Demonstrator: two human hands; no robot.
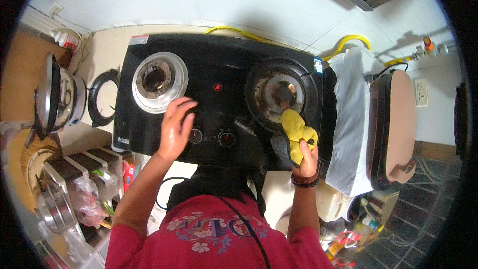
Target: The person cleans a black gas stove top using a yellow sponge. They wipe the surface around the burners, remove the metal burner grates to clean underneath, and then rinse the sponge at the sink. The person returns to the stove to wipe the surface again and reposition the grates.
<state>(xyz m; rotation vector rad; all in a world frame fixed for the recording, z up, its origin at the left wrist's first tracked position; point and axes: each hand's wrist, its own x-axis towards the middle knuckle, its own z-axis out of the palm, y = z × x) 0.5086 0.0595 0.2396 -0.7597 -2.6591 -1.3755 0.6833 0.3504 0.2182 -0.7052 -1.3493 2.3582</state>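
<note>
A black two-burner gas stove lies before me. My left hand is over its left part, just below the left burner, fingers apart and holding nothing. In my right hand is a yellow and grey cloth, whose tip reaches the lower edge of the right burner. A black ring-shaped pan support surrounds that right burner. Another black pan support rests on the counter left of the stove. Two control knobs are at the stove's front.
A lidded electric pot stands at the left. A yellow gas hose runs behind the stove. To the right are a white sheet and an upright electric griddle. Shelves with plastic bags are at lower left.
</note>
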